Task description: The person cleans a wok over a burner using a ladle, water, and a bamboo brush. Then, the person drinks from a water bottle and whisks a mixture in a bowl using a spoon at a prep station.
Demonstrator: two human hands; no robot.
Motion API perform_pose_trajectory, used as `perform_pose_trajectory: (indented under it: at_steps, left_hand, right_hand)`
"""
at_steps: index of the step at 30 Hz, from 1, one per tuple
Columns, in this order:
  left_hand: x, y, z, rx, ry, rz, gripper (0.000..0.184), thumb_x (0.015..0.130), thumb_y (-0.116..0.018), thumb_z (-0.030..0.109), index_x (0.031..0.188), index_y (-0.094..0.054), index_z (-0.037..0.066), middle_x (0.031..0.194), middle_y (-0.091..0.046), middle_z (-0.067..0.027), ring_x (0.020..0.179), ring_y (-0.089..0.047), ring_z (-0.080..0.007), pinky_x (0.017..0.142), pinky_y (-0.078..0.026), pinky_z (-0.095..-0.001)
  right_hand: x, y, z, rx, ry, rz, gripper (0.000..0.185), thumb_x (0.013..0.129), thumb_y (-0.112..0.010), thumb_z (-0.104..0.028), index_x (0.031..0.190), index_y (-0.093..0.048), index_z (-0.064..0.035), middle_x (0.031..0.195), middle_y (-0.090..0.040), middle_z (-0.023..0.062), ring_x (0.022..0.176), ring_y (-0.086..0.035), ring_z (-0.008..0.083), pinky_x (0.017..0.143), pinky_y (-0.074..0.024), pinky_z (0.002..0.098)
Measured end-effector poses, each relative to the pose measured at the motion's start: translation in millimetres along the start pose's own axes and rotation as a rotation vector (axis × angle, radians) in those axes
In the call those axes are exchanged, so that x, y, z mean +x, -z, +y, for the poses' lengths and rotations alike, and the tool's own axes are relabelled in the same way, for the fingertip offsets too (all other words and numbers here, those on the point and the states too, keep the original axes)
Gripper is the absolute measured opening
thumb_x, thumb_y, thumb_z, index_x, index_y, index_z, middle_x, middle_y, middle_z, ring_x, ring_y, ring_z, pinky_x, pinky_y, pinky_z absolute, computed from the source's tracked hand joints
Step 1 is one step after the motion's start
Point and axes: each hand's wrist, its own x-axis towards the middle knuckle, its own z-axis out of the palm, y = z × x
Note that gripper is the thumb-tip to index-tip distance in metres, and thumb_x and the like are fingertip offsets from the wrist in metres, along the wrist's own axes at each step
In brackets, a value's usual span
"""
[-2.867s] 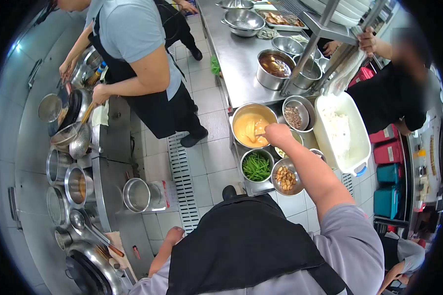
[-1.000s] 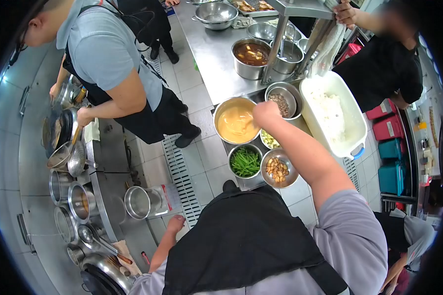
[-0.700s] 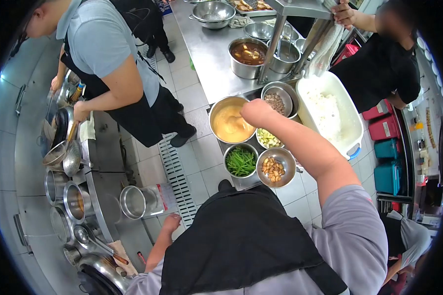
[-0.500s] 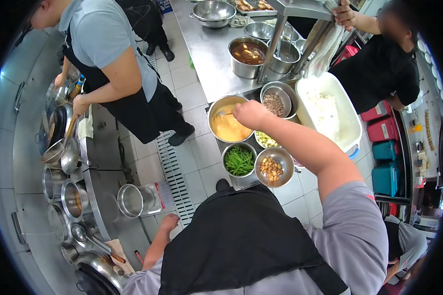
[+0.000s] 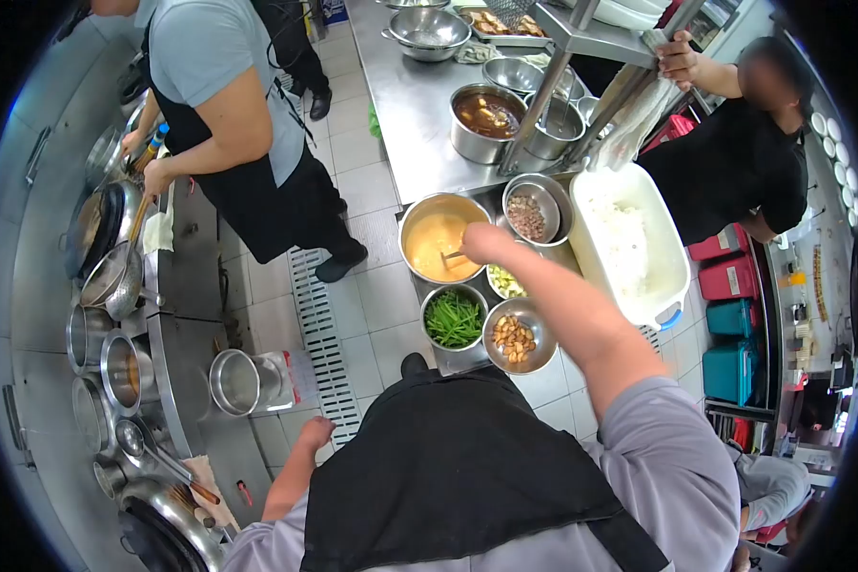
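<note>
My right hand point(image 5: 487, 244) is closed around the short metal handle of a spoon-like utensil point(image 5: 453, 255), over a steel pot point(image 5: 405, 250) of yellow liquid that looks like beaten egg point(image 5: 433, 234). The liquid hides the utensil's head, so its exact kind is unclear. Close below stand a bowl of cut green vegetables point(image 5: 454, 317) and a bowl of peeled garlic-like cloves point(image 5: 515, 339). Pale green chopped pieces point(image 5: 505, 281) show partly under my right forearm. My left hand point(image 5: 316, 432) hangs at my side with curled fingers, nothing visible in it.
A white tub of rice-like food point(image 5: 675, 238) and a bowl of chopped brown bits point(image 5: 526, 216) stand right of the pot. Behind is a steel counter point(image 5: 400, 114) with a pot of brown broth point(image 5: 481, 143). A co-worker point(image 5: 229, 124) works at the stove on the left; another person point(image 5: 725, 153) stands at right.
My right hand has moved slightly right and down over the pot, and the utensil has shifted from the pot's upper part towards its lower right. My left hand still hangs low.
</note>
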Motion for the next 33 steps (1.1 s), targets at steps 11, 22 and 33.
perform_pose_trajectory:
  at_steps: [11, 22, 33]
  left_hand:
    - [-4, 37, 35, -1.063, 0.615, 0.378, 0.030, 0.084, -0.060, 0.030, 0.092, -0.067, 0.001, 0.078, -0.068, -0.0133, 0.066, -0.066, -0.0223, 0.069, -0.051, -0.0355]
    - [-24, 32, 30, -1.163, 0.749, 0.209, 0.025, 0.084, -0.062, 0.024, 0.100, -0.069, 0.006, 0.102, -0.068, -0.0126, 0.096, -0.065, -0.0315, 0.081, -0.053, -0.0385]
    - [-14, -4, 10, -0.596, 0.138, 0.422, 0.030, 0.085, -0.063, 0.024, 0.097, -0.063, -0.004, 0.079, -0.068, -0.0128, 0.063, -0.066, -0.0206, 0.063, -0.052, -0.0338]
  right_hand:
    - [-31, 39, 13, -0.120, -0.162, 0.082, 0.021, 0.082, -0.060, -0.022, 0.094, -0.072, -0.0108, 0.097, -0.070, 0.0154, 0.093, -0.068, 0.0301, 0.079, -0.0538, 0.0407]
    - [4, 30, 38, -0.009, -0.105, 0.154, 0.020, 0.079, -0.064, -0.022, 0.096, -0.073, -0.0145, 0.101, -0.070, 0.0117, 0.094, -0.066, 0.0299, 0.079, -0.0528, 0.0419]
    - [27, 21, 62, 1.208, -0.119, 0.253, 0.016, 0.082, -0.070, -0.018, 0.088, -0.066, -0.0041, 0.067, -0.060, 0.0043, 0.056, -0.056, 0.0150, 0.051, -0.0456, 0.0302]
